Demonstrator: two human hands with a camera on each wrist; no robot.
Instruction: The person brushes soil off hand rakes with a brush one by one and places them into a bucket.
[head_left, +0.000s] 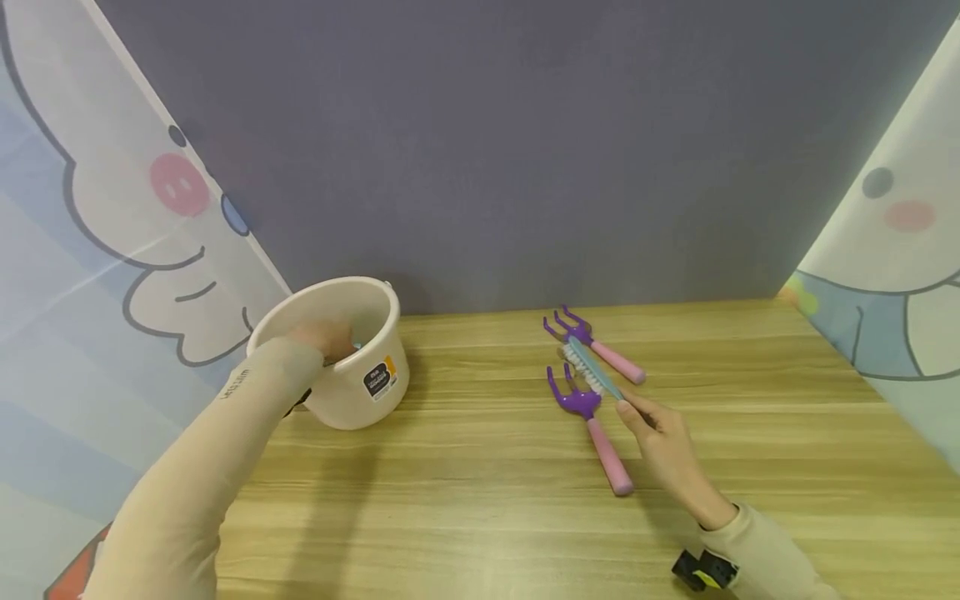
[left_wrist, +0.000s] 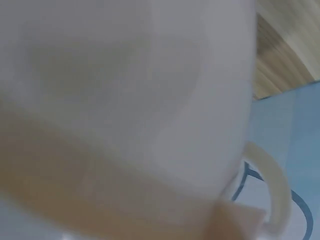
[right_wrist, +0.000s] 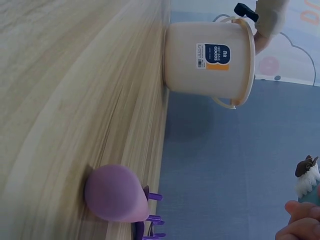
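A light-blue brush [head_left: 593, 367] with white bristles is held by its handle in my right hand [head_left: 666, 446], over two small hand rakes. In the right wrist view, a dark brown piece [right_wrist: 305, 166] shows at the brush's end. The nearer rake [head_left: 606, 454] and the farther rake [head_left: 617, 362] have purple tines and pink handles and lie on the table. My left hand [head_left: 324, 337] reaches down inside a white bucket [head_left: 352, 400]; its fingers are hidden. A scrap of light blue [head_left: 358, 345] shows beside it, too small to identify. The left wrist view is blurred.
The wood-grain table [head_left: 465, 517] meets a dark grey panel [head_left: 525, 167] at the back. Cartoon-printed cloths hang at the left [head_left: 90, 250] and right [head_left: 900, 250]. The bucket's handle [left_wrist: 272, 180] hangs down its outside.
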